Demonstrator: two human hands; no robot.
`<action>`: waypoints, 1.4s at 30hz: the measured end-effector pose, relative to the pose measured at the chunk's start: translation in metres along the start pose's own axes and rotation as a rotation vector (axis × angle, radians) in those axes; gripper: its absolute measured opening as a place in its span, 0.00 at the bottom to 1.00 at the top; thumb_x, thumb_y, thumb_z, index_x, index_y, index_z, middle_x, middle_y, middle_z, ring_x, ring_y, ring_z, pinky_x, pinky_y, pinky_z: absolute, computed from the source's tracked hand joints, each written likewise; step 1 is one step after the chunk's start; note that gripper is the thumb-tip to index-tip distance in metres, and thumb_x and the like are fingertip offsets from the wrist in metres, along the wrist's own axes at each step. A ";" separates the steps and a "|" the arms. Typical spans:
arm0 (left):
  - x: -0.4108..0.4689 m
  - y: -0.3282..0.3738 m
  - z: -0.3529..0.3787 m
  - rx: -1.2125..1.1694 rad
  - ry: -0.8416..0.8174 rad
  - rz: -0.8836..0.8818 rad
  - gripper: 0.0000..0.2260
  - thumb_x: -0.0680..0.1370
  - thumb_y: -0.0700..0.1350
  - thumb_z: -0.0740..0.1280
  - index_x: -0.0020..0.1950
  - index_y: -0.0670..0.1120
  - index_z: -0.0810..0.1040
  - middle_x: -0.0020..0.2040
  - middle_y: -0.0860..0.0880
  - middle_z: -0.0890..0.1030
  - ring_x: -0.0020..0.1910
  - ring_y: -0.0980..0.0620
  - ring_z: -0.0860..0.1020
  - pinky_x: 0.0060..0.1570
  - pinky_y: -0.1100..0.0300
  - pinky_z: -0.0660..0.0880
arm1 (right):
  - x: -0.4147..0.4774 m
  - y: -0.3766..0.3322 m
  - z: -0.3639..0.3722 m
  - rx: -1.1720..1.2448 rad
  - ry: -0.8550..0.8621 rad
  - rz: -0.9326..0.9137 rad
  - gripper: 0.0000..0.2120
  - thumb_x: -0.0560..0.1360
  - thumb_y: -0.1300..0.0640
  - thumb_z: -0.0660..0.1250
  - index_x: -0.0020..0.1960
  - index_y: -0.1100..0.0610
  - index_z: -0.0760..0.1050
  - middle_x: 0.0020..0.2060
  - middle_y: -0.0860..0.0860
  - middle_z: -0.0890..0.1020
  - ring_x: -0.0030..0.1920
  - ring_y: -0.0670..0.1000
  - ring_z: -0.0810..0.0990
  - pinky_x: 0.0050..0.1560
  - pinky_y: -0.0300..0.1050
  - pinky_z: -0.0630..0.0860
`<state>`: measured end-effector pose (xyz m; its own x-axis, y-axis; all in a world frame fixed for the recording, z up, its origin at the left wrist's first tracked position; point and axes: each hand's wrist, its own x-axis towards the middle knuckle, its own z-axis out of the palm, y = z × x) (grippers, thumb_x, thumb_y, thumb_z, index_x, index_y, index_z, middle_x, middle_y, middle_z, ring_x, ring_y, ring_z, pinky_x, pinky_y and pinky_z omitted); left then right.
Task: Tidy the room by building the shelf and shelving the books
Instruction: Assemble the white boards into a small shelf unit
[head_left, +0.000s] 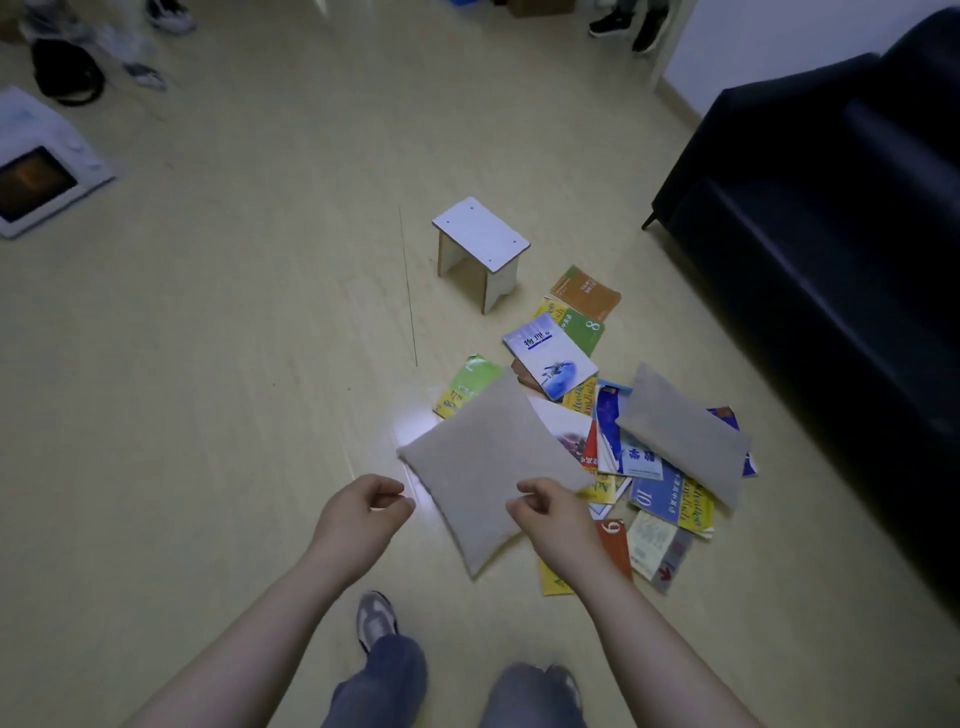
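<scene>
A: While you stand on the floor (234, 338), the small white shelf (480, 249) sits upright at the centre of the frame.

B: Right, and your books (550, 358) lie scattered just below it, toward the lower right.

A: One beige cushion (483, 467) overlaps the pile's left edge, and a second cushion (680, 431) lies on its right side.

B: Your left hand (363, 512) and right hand (550, 512) reach forward low in the frame, fingers loosely curled, holding nothing.

A: The dark sofa (831, 260) fills the right edge, with a microwave (41, 171) at the upper left.
</scene>
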<state>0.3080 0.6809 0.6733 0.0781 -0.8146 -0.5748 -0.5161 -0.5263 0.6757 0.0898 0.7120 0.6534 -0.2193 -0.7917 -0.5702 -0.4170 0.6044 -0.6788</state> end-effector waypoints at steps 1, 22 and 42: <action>0.014 -0.001 -0.020 0.019 -0.013 0.009 0.08 0.75 0.45 0.69 0.53 0.46 0.79 0.46 0.50 0.81 0.45 0.51 0.77 0.45 0.60 0.70 | 0.005 -0.015 0.015 0.023 0.012 0.014 0.16 0.76 0.55 0.67 0.62 0.57 0.76 0.46 0.49 0.80 0.49 0.48 0.78 0.40 0.29 0.68; 0.259 0.089 -0.172 0.169 -0.158 0.081 0.09 0.76 0.45 0.69 0.55 0.45 0.79 0.46 0.51 0.80 0.45 0.51 0.77 0.44 0.60 0.72 | 0.180 -0.196 0.097 0.171 0.133 0.114 0.15 0.77 0.57 0.65 0.63 0.58 0.74 0.50 0.56 0.81 0.44 0.45 0.75 0.36 0.23 0.68; 0.489 0.211 -0.287 0.334 -0.365 0.249 0.08 0.76 0.44 0.69 0.54 0.45 0.79 0.45 0.52 0.80 0.46 0.53 0.76 0.39 0.71 0.67 | 0.333 -0.363 0.166 0.360 0.311 0.332 0.15 0.76 0.55 0.67 0.61 0.57 0.75 0.41 0.47 0.78 0.41 0.43 0.75 0.34 0.24 0.66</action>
<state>0.4820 0.1016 0.6674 -0.3506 -0.7361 -0.5790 -0.7285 -0.1741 0.6625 0.3143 0.2432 0.6333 -0.5589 -0.5103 -0.6536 0.0327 0.7740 -0.6323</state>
